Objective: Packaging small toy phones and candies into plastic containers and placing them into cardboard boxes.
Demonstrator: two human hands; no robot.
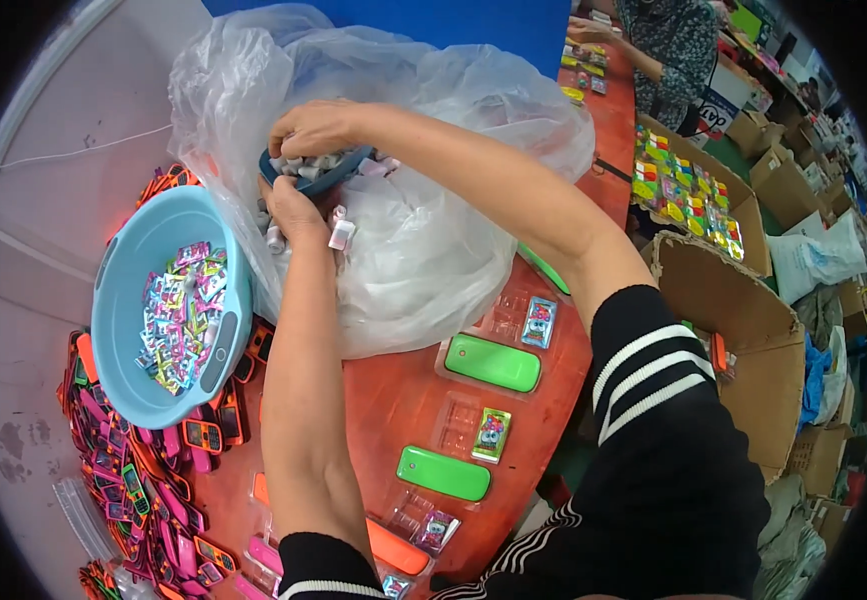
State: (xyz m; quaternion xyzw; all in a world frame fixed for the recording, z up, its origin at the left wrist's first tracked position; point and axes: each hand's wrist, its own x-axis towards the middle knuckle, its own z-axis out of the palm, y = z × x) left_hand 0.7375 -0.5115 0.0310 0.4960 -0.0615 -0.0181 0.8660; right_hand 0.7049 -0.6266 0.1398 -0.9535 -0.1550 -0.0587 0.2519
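**Red bench between a stained wall and a carton-strewn floor**

A long red bench (368,410) fills the middle, its edges bowed by the lens. On the left stands a pale grey wall (13,310), marked low down with dark stains (11,470) and crossed higher up by a thin white cord (83,148). A plain blue panel (498,25) closes off the top. To the right, green floor (775,208) shows between cardboard cartons (788,175), a white sack (818,255) and a blue plastic bag (813,380). The light is fairly even.
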